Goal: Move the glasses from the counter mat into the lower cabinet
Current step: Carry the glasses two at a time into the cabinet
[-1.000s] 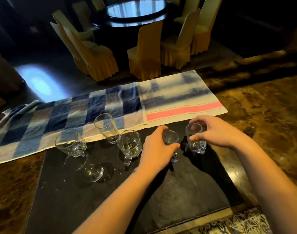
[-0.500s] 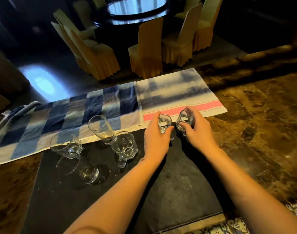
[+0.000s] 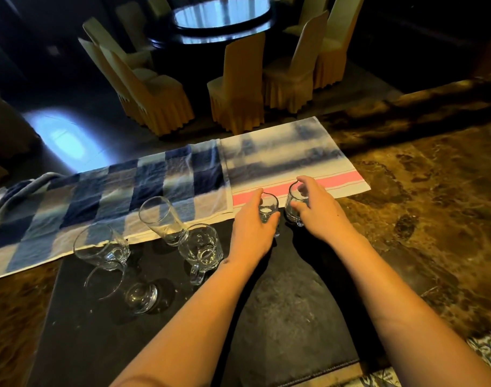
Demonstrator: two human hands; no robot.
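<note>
Clear glass is gripped in both hands, the left hand [image 3: 249, 224] closed around one small handled glass [image 3: 268, 210] and the right hand [image 3: 318, 210] around another [image 3: 294, 203], side by side at the black counter mat's [image 3: 280, 303] far edge, near the pink-striped towel [image 3: 294, 166], with four other glasses [image 3: 160, 219] standing leftward.

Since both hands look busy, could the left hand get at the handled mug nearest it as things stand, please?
Probably not yet: the left hand is closed on a small glass. The handled mug stands close beside it, unobstructed.
</note>
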